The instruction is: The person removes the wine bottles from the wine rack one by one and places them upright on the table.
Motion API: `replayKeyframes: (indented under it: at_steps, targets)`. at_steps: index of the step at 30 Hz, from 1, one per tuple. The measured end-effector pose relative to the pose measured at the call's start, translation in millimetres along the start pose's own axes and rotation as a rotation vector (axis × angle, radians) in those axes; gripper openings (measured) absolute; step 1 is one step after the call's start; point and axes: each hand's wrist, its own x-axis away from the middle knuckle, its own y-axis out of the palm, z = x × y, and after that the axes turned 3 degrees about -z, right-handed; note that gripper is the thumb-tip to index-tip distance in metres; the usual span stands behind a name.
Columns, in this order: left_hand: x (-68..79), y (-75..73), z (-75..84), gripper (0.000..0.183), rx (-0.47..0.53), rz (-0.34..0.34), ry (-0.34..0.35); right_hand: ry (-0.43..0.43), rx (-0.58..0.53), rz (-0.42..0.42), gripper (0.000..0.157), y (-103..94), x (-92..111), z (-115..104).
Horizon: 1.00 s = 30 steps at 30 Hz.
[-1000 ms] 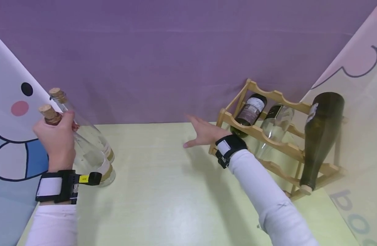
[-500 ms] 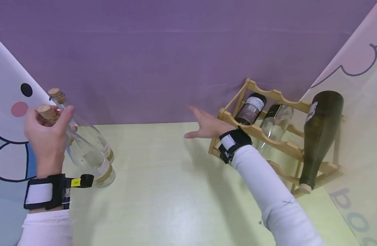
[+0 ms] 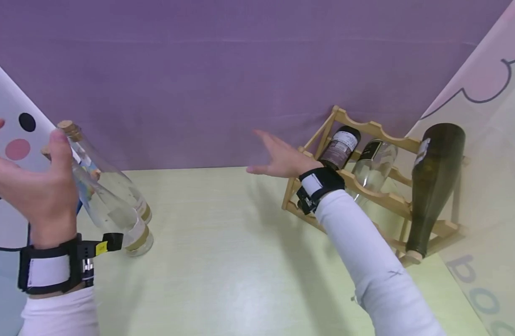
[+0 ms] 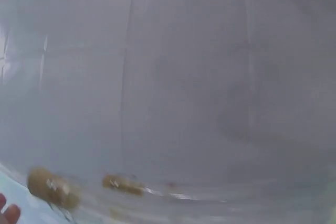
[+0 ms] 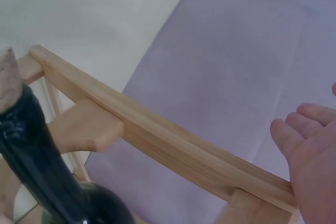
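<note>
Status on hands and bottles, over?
Left hand empty, beside two corked clear bottles. Right hand empty, by wooden rack. Three bottles visible in rack. Right sleeve partly blocks rack view.

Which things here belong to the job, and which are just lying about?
Job, apparently: left hand, right hand, near clear bottle, far clear bottle, wooden rack, olive bottle, purple-labelled bottle, black-labelled bottle.
Background or worn: pale table, purple backdrop, left printed panel, right printed panel, left wrist strap, right wrist strap.

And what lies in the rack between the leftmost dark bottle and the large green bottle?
In the head view, one clear black-labelled bottle lies between them, in the wooden rack.
</note>
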Motion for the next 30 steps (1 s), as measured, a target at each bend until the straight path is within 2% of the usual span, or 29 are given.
replayKeyframes:
  at_steps: [5, 8, 12, 16, 22, 26, 30]
  targets:
    - [7.5, 9.2, 19.7, 0.053, 0.002, -0.006, 0.095, 0.006, -0.021, 0.06, 0.1, -13.3, 5.8, -1.3]
    - [12.2, 17.5, 29.1, 0.049, 0.066, -0.017, 0.177, 0.021, -0.021, 0.082, 0.1, -23.7, 12.3, 1.7]
    - [16.8, 30.8, 39.7, 0.057, 0.166, -0.033, 0.251, 0.054, -0.012, 0.108, 0.098, -40.3, 24.5, 9.5]
    - [23.5, 43.2, 43.9, 0.06, 0.211, -0.132, 0.286, 0.096, -0.004, 0.138, 0.098, -58.1, 37.0, 20.4]
    - [32.5, 58.5, 41.2, 0.062, 0.24, -0.302, 0.285, 0.13, 0.03, 0.145, 0.097, -76.7, 51.8, 35.6]
    - [41.0, 74.9, 42.0, 0.061, 0.291, -0.407, 0.26, 0.181, 0.085, 0.138, 0.095, -85.0, 65.8, 47.5]
    - [53.2, 95.2, 47.5, 0.06, 0.364, -0.545, 0.156, 0.237, 0.132, 0.132, 0.095, -94.7, 82.8, 62.8]
